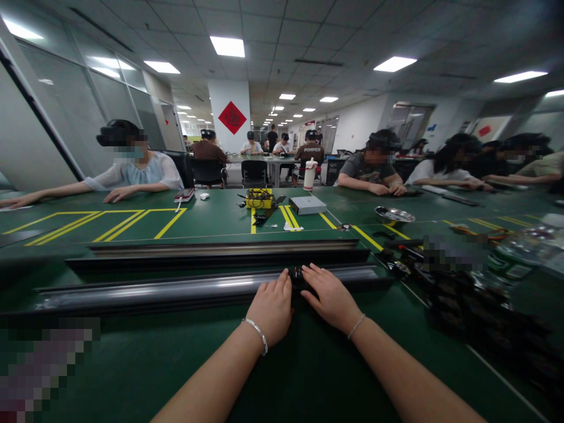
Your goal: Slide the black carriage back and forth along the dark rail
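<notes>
A small black part [296,274] sits between the fingertips of my two hands, at the nearest long metal rail. My left hand [271,305] is closed, its fingers pressed together against the part's left side. From the right, my right hand [331,296] grips the part with bent fingers, thumb lower down. The nearest rail [167,289] has a shiny grey face and dark edges and runs left to right beyond my hands. Behind it lie a dark rail [211,260] and another long rail [220,248]. What the black part is cannot be made out.
On the green table [308,376] at right lie a heap of black parts [480,311], a plastic bottle [520,258] and a metal bowl [394,215]. Farther back are a grey box [307,205], a yellow box with cables [259,198] and a white cup [310,175]. People sit opposite.
</notes>
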`<state>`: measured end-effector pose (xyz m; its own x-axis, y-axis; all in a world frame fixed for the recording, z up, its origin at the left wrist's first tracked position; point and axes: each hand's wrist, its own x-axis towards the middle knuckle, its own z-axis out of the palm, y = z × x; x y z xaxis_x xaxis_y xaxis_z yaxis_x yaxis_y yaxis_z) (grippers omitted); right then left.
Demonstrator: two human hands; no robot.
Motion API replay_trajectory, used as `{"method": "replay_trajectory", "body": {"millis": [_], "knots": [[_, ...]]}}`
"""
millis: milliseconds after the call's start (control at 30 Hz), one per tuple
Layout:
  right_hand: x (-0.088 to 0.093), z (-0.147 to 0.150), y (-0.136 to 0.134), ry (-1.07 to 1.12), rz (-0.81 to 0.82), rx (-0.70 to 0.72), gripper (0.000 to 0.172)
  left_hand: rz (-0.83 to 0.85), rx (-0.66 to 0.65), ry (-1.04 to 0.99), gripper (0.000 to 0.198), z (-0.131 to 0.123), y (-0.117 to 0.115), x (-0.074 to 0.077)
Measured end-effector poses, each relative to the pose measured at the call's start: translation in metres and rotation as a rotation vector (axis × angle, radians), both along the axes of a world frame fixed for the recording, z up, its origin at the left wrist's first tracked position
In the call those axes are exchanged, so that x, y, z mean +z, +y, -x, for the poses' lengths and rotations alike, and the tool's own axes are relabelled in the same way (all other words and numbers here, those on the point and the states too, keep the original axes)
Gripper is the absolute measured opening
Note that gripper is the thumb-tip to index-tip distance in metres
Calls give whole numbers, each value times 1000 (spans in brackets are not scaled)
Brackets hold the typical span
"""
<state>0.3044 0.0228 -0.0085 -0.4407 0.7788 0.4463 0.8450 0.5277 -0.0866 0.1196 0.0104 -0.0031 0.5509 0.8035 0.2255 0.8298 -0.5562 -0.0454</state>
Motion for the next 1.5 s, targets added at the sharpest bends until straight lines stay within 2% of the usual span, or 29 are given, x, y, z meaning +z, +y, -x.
{"method": "replay_trajectory", "body": {"millis": [267,600,1500], "knots": [[2,0,-1,-3,2,-11,42,4,-8,-22,56,-1,0,1],[2,0,-1,0,-2,-2,42,43,3,-16,64,0,-2,5],[1,-2,0,-2,-34,-22,44,5,2,-27,53,-2,0,4]]}}
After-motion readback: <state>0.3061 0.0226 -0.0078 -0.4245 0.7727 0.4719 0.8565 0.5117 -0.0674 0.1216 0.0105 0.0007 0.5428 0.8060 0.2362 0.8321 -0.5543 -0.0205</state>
